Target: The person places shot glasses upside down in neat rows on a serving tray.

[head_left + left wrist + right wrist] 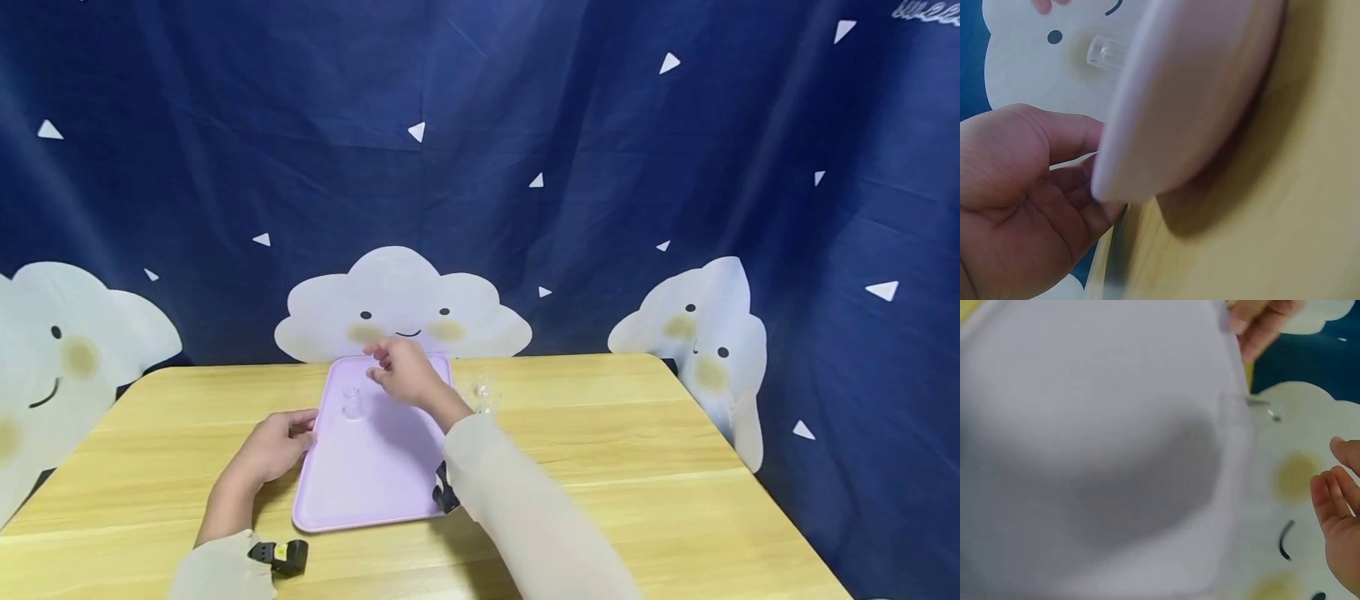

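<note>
A lilac rectangular tray (367, 483) lies on the wooden table. Toward its far left part stands a small clear cup (352, 403), also visible beyond the tray's rim in the left wrist view. My left hand (273, 446) grips the tray's left edge, its thumb and fingers on either side of the rim (1125, 169) in the left wrist view. Above the far part of the tray is my right hand (408, 371), fingers slightly bent and apart from the thumb. Nothing shows between them in the right wrist view, where this hand (1344, 531) is at the right border.
Several clear, glassy pieces (483, 392) stand on the table just right of the tray, partly behind my right forearm. The wooden table (637, 442) ends at a dark blue curtain (465, 192) with white clouds.
</note>
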`<action>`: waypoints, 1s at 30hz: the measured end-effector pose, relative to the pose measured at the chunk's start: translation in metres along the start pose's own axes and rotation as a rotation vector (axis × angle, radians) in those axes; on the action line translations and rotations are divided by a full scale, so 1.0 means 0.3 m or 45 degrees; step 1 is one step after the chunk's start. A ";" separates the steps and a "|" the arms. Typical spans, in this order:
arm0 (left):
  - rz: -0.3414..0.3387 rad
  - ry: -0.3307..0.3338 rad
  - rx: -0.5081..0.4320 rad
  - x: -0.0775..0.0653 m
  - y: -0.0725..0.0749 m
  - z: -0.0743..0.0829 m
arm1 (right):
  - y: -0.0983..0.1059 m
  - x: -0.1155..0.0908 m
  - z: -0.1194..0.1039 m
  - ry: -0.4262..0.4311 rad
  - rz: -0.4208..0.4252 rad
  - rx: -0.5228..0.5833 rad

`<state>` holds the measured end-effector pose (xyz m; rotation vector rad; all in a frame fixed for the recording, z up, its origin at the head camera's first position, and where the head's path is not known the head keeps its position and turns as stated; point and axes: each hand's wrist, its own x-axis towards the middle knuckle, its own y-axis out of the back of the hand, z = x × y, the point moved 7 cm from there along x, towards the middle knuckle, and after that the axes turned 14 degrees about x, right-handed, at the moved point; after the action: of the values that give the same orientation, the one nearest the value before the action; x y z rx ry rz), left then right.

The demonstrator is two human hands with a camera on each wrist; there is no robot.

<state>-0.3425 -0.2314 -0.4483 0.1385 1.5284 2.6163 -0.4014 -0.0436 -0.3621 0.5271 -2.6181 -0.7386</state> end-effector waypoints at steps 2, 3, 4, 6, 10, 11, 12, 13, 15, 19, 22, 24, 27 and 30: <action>0.003 -0.002 0.007 -0.002 0.002 0.001 | 0.033 -0.004 -0.011 0.012 -0.007 -0.019; 0.004 -0.004 0.010 -0.002 0.003 0.002 | 0.050 -0.007 -0.014 0.019 -0.011 -0.036; 0.004 -0.007 0.011 -0.002 0.004 0.003 | 0.066 -0.011 -0.017 0.025 -0.012 -0.049; 0.006 -0.010 0.016 -0.001 0.003 0.005 | 0.101 -0.019 -0.022 0.037 -0.015 -0.074; 0.005 -0.010 0.013 0.001 0.001 0.005 | 0.165 -0.036 -0.024 0.074 -0.015 -0.109; 0.005 -0.009 0.012 0.001 0.001 0.004 | 0.180 -0.041 -0.023 0.081 -0.017 -0.117; 0.005 -0.010 0.012 0.002 0.001 0.004 | 0.195 -0.046 -0.021 0.087 -0.019 -0.127; 0.003 -0.009 0.010 0.002 0.001 0.004 | 0.208 -0.050 -0.018 0.094 -0.020 -0.133; 0.002 -0.007 0.006 0.002 0.001 0.004 | 0.237 -0.063 -0.010 0.100 -0.020 -0.148; 0.004 -0.001 0.006 0.001 0.003 0.001 | 0.288 -0.089 0.009 0.123 -0.014 -0.176; 0.006 -0.004 0.007 0.001 0.003 0.000 | 0.323 -0.113 0.030 0.148 -0.008 -0.211; 0.005 -0.002 0.005 0.000 0.001 -0.001 | 0.345 -0.130 0.044 0.160 -0.003 -0.233; 0.002 -0.004 0.006 0.000 -0.004 -0.003 | 0.376 -0.158 0.067 0.165 0.004 -0.256; 0.006 -0.006 0.004 0.001 -0.005 -0.005 | 0.404 -0.185 0.088 0.175 0.006 -0.284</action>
<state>-0.3430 -0.2319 -0.4505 0.1480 1.5330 2.6152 -0.3954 0.0881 -0.3294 0.4875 -2.3722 -0.9439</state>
